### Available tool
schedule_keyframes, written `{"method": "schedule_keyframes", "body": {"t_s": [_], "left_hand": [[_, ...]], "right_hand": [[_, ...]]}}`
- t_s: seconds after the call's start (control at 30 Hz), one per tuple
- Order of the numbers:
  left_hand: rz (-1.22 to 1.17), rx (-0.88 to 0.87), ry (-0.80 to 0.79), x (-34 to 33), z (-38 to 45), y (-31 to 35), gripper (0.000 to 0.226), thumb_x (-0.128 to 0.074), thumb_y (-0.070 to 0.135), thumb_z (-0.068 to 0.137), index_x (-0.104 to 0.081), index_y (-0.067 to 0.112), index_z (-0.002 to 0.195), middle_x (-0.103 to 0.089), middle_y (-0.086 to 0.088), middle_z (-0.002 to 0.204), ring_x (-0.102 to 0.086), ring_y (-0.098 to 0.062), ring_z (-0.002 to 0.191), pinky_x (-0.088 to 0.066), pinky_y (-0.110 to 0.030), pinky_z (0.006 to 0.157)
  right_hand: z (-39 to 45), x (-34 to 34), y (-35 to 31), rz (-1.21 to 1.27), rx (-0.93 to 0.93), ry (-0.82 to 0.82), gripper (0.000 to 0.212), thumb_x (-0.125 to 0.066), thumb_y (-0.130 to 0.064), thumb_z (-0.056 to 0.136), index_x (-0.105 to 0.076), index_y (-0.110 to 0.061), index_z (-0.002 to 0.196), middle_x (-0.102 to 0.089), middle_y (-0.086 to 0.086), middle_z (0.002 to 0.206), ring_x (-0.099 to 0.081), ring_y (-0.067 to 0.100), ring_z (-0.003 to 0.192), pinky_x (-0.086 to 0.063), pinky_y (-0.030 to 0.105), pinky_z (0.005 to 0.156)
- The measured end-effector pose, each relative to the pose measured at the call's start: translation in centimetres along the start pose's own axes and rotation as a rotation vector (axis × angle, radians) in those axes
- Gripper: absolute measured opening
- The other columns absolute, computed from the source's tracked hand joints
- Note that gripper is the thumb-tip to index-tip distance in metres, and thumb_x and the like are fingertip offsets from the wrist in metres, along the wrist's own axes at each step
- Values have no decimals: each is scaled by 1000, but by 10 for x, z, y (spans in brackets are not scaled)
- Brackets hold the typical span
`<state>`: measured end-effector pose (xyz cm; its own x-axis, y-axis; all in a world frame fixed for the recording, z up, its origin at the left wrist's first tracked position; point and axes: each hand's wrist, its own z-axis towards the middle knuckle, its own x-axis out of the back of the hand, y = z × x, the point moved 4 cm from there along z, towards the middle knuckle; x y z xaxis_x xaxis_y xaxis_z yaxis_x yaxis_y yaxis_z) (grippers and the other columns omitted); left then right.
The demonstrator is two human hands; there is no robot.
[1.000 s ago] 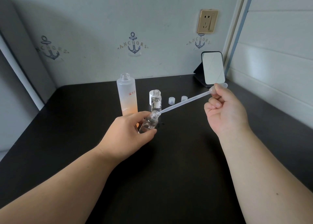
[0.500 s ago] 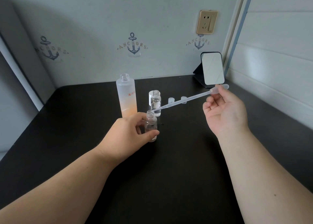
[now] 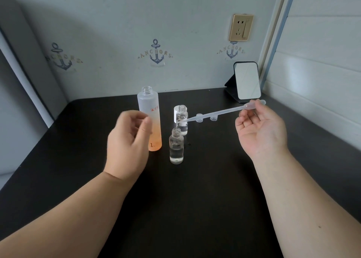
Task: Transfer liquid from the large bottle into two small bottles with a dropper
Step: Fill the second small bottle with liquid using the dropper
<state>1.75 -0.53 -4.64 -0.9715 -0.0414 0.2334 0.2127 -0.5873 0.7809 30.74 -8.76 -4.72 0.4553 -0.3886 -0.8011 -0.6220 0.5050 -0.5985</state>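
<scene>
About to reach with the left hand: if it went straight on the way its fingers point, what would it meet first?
Probably the large bottle: the left hand is open just left of it, fingers aimed at its side. Depth is uncertain.

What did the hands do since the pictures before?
The left hand let go of the near small bottle, now upright on the table, and moved left. The dropper tip came out of it. The right hand still pinches the dropper; the large bottle stayed put.
</scene>
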Motion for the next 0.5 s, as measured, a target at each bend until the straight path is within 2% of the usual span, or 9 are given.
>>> {"method": "schedule_keyframes", "body": {"t_s": [0.03, 0.1, 0.2, 0.27, 0.37, 0.43, 0.5], "left_hand": [[18, 29, 67, 3, 3, -3, 15, -58, 45, 94, -52, 39, 107, -62, 18, 90, -62, 2, 81, -47, -20, 67], [31, 89, 111, 5, 8, -11, 31, -65, 38, 90, -48, 36, 115, -57, 16, 94, -58, 6, 84, -45, -18, 69], [-26, 187, -26, -2, 12, -21, 62, -69, 42, 80, -42, 32, 136, -58, 17, 111, -58, 8, 95, -48, -19, 75], [-29, 234, -134, -10, 12, -26, 71, -73, 44, 84, -37, 33, 145, -59, 23, 117, -59, 11, 101, -48, -19, 80], [70, 253, -203, -17, 13, -30, 64, -71, 49, 87, -41, 35, 142, -58, 28, 107, -61, 7, 95, -47, -17, 75], [128, 247, -205, -18, 14, -32, 51, -69, 52, 87, -48, 37, 130, -60, 27, 100, -61, 5, 91, -48, -18, 72], [124, 237, -207, -17, 14, -33, 37, -70, 52, 86, -50, 45, 116, -63, 30, 95, -61, 11, 88, -46, -16, 69]], "right_hand": [[0, 0, 0, -2, -1, 0, 23, -69, -13, 90, -76, -7, 68, -69, 3, 75, -63, 15, 64, -50, 23, 61], [-1, -1, 0, -7, -1, 1, 23, -69, -11, 89, -76, -6, 68, -69, 3, 75, -63, 15, 64, -50, 23, 61], [-2, -1, 0, -9, -5, 6, 22, -68, -9, 89, -75, -6, 68, -69, 4, 75, -63, 15, 63, -50, 23, 60], [-2, -2, 0, -10, -7, 2, 22, -68, -9, 89, -75, -6, 68, -69, 4, 75, -64, 15, 64, -51, 23, 61], [-1, -1, 1, -7, -7, -5, 21, -68, -8, 90, -75, -7, 70, -70, 4, 76, -65, 15, 66, -52, 23, 63], [0, -2, 1, 3, -4, -22, 19, -68, -9, 92, -75, -7, 74, -71, 4, 78, -67, 15, 69, -53, 23, 65], [0, -2, 1, 4, -2, -41, 19, -67, -11, 93, -75, -8, 76, -71, 3, 80, -67, 15, 71, -54, 24, 66]]}}
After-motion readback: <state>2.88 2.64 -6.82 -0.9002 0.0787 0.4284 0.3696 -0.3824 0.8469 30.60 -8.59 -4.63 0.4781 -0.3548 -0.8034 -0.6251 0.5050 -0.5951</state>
